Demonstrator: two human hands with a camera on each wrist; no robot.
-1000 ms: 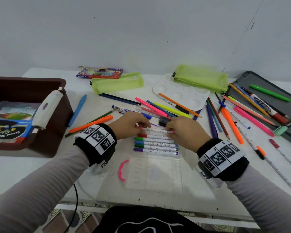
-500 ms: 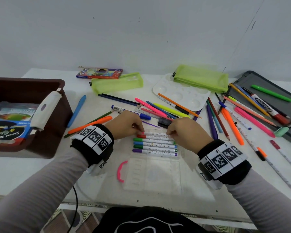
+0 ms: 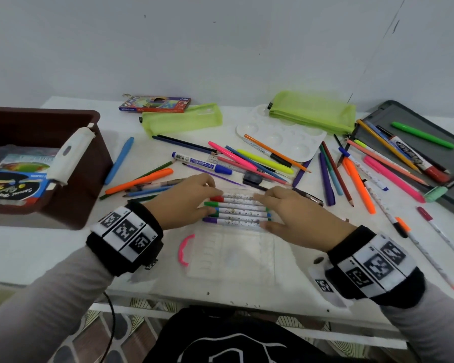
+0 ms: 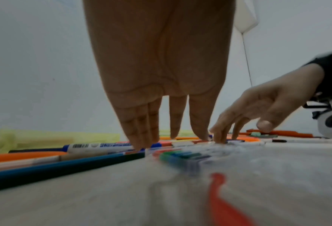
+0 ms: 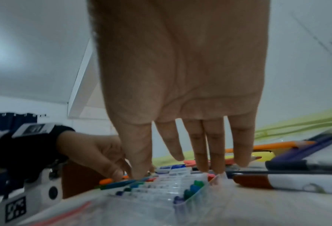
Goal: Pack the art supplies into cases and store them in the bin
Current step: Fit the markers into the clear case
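Looking down in the head view, the left hand (image 3: 184,203) and right hand (image 3: 296,218) rest straight fingers on the markers (image 3: 236,209) in the clear case (image 3: 231,252) at centre; the bin (image 3: 71,203) stands at left. In the left wrist view the fingers (image 4: 141,130) point down, slightly spread. In the right wrist view the fingertips (image 5: 217,165) touch the markers' ends.

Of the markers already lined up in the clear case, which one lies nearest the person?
The purple-capped marker. It is the bottom one in the row, below the red-, green- and blue-capped markers, beside the empty slots of the clear case.
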